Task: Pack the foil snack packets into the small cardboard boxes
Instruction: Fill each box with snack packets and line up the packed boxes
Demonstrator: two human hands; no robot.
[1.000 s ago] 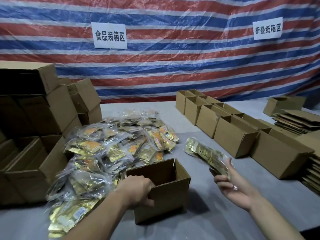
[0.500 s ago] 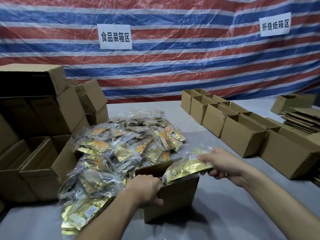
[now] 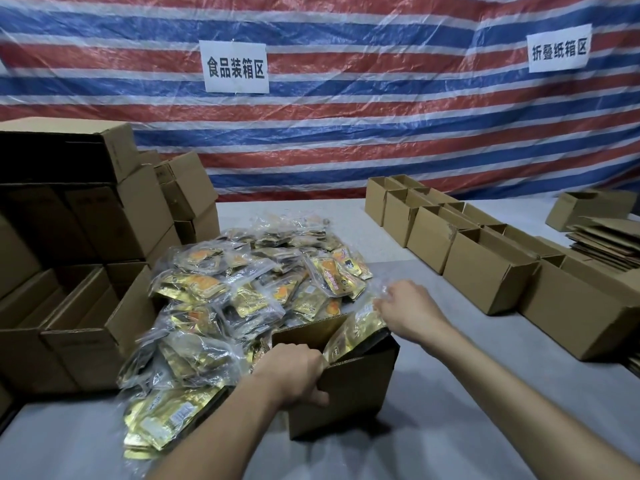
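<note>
Striped tarp (image 3: 346, 140) with a white sign (image 3: 235, 67) hangs behind the grey table (image 3: 450, 403)

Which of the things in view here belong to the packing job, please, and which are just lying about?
In the job: small box, gripped by the left hand; foil packet, held halfway in by the right hand; packet pile; row of open boxes.
Lying about: large cartons; flattened cardboard stack; wall signs.

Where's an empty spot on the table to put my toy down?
Bare table runs between the packets and the row of boxes, and behind the packets up to the tarp. The left is crowded: packets heaped against stacked boxes.
</note>
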